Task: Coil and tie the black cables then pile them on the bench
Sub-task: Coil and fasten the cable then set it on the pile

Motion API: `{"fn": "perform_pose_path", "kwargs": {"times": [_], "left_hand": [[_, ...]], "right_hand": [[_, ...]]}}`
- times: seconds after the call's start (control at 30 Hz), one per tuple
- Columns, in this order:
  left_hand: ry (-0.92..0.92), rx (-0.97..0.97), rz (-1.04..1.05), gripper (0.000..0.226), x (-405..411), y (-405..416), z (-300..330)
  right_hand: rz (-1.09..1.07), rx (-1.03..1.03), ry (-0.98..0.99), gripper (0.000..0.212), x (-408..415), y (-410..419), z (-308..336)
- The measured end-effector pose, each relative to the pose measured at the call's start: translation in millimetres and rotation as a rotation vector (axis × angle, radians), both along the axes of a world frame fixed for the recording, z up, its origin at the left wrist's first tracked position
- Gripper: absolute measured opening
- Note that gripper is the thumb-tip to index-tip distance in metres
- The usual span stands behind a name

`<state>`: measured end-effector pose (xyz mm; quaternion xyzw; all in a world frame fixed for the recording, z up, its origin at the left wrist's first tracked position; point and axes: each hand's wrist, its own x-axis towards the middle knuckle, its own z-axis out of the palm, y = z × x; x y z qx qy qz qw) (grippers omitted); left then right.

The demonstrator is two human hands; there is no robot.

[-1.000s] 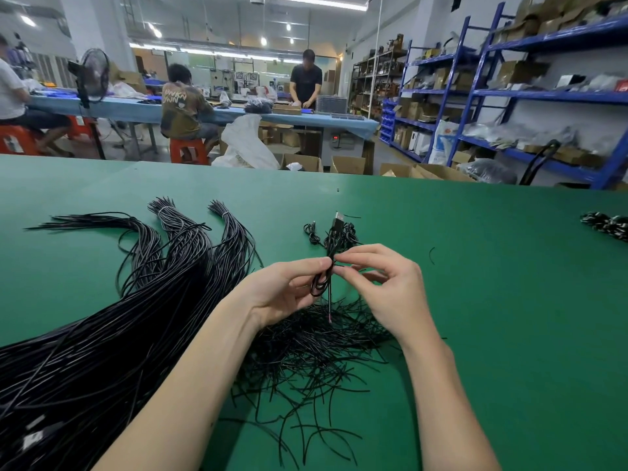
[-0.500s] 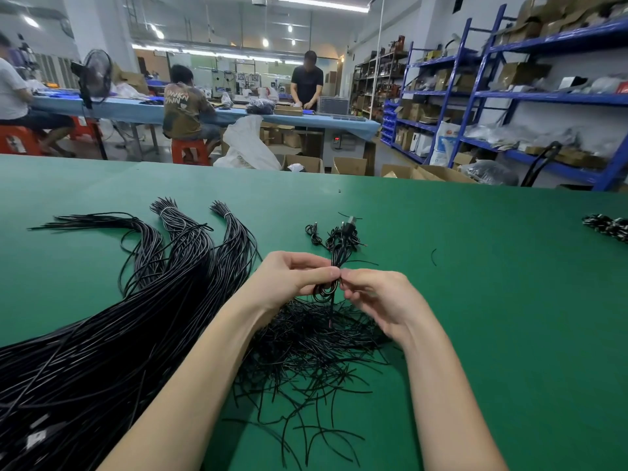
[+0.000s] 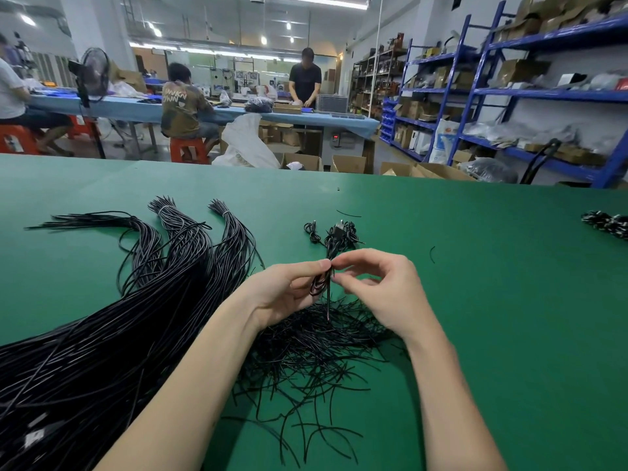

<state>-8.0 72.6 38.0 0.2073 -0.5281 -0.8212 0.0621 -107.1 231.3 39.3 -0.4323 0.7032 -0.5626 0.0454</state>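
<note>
A small coiled black cable hangs upright between my two hands above the green bench. My left hand pinches the coil from the left with thumb and fingers. My right hand pinches a thin tie strand at the coil's top, fingertips touching those of the left. A loose tie end dangles below the coil. Under my hands lies a heap of short black twist ties. Just beyond them sits a small pile of coiled cables.
Long bundles of uncoiled black cables spread over the bench's left side toward the near edge. Another cable bundle lies at the far right. Past the bench are cardboard boxes, blue shelving and people at a blue table.
My right hand has lifted and turned, its fingers now arched over the coil's top. My left hand keeps its hold on the coil in nearly the same place.
</note>
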Motion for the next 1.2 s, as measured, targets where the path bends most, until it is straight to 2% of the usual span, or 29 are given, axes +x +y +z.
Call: {"fn": "perform_pose_path", "kwargs": {"times": [0.2, 0.43, 0.5, 0.57, 0.67, 0.7, 0.73, 0.77, 0.8, 0.87, 0.97, 1.07, 1.2], "left_hand": [[0.053, -0.042, -0.014, 0.018, 1, -1, 4], [0.144, -0.103, 0.046, 0.039, 1, 0, 1], [0.153, -0.144, 0.071, 0.037, 0, 2, -1], [0.139, -0.289, 0.129, 0.026, -1, 5, -3], [0.125, -0.501, 0.187, 0.015, -4, 5, -5], [0.126, -0.515, 0.192, 0.013, -4, 5, -5], [0.12, -0.502, 0.189, 0.011, -4, 4, -5], [0.105, -0.457, 0.177, 0.011, -3, 3, -4], [0.088, -0.385, 0.16, 0.012, -3, 3, -3], [0.049, -0.241, 0.122, 0.019, -2, 3, -2], [0.014, -0.07, 0.074, 0.022, -1, 4, 2], [0.022, 0.081, 0.045, 0.005, 1, 5, 7], [-0.005, 0.116, -0.028, 0.005, 4, 6, 8]], "right_hand": [[-0.052, -0.126, -0.012, 0.01, 2, -7, -2], [-0.083, -0.136, -0.105, 0.009, 4, -12, -6], [-0.112, -0.099, -0.165, 0.008, 4, -14, -9], [-0.09, -0.098, -0.402, 0.009, 6, -17, -10], [0.066, -0.271, -1.148, 0.008, 6, -19, -10], [0.112, -0.324, -1.315, 0.008, 6, -19, -11], [0.14, -0.341, -1.371, 0.007, 6, -19, -12], [0.145, -0.309, -1.32, 0.008, 6, -19, -14], [0.123, -0.249, -1.176, 0.007, 7, -20, -14], [0.045, -0.146, -0.793, 0.004, 7, -17, -13], [0.057, -0.085, -0.386, 0.021, -2, -3, -9], [0.064, -0.004, -0.156, 0.029, -6, 9, -5], [-0.045, 0.019, 0.062, 0.018, -5, 11, 1]]}}
